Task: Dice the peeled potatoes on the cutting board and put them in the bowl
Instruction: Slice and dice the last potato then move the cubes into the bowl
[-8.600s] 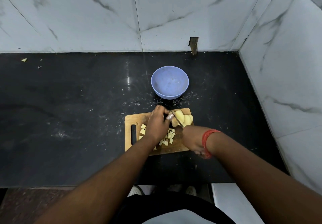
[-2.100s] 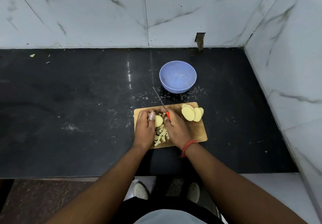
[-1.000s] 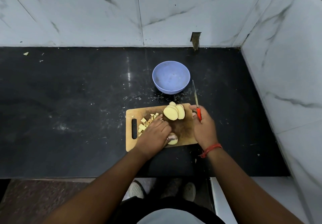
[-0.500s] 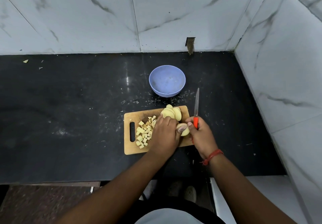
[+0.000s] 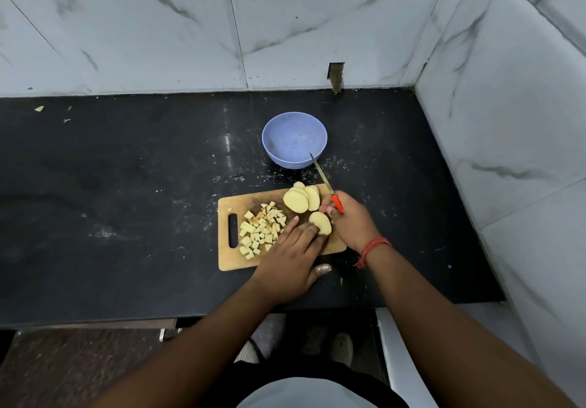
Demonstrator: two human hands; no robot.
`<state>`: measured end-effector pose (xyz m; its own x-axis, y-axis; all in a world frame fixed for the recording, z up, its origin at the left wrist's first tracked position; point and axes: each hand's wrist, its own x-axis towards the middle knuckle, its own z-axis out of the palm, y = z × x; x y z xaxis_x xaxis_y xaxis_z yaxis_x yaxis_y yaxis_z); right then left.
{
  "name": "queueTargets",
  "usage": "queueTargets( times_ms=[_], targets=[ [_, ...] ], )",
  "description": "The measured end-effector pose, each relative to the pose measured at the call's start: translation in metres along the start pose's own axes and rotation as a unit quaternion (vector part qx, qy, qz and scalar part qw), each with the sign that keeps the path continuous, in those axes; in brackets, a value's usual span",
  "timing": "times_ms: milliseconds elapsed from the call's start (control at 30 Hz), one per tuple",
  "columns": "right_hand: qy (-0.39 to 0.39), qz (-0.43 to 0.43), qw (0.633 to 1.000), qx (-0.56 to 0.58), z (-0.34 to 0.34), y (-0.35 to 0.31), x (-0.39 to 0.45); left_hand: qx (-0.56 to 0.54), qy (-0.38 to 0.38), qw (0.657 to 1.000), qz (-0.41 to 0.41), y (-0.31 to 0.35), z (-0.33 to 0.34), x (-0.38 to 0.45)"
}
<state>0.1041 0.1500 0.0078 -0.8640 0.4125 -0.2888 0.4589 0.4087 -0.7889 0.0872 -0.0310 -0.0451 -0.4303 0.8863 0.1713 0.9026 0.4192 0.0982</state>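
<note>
From the head view I see a black countertop [image 5: 126, 185] backed by marble-patterned wall tiles [image 5: 158, 27], its near edge crossed by both forearms. The wooden cutting board [image 5: 241, 258] lies with its long axis left to right, handle slot at the left end; its near right corner is hidden under the left hand [image 5: 288, 258]. That hand lies flat with straight fingers, whose tips press a single potato slice [image 5: 321, 222] at the board's right side; its thumb, tipped with something pale I cannot identify, juts past the board's near edge. The right hand [image 5: 350, 222], with a red thread at the wrist, is closed round the red handle of the knife [image 5: 326, 185]; most of the handle is buried in the fist, and the thin blade points away and slightly left, its tip overlapping the near rim of the blue bowl [image 5: 295, 141]. The bowl sits just beyond the board; I see no potato in it. A stack of potato slices [image 5: 299, 200] leans at the board's far edge. Diced potato pieces [image 5: 260, 233] are heaped left of centre.
</note>
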Motion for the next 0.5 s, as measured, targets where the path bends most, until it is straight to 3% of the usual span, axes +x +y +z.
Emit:
queueTargets(
  times_ms=[200, 367, 500],
  targets=[
    [0.085, 0.042, 0.995, 0.031, -0.005, 0.004, -0.024, 0.009, -0.049, 0.998, -0.029, -0.001, -0.005, 0.0],
    [0.02, 0.11, 0.99, -0.091, -0.007, -0.001, -0.06, 0.003, -0.099, 0.995, -0.011, -0.003, -0.004, 0.003],
    [-0.026, 0.116, 0.97, -0.214, 0.001, -0.002, -0.07, 0.016, -0.127, 0.992, 0.001, -0.006, -0.004, 0.005]
  ],
)
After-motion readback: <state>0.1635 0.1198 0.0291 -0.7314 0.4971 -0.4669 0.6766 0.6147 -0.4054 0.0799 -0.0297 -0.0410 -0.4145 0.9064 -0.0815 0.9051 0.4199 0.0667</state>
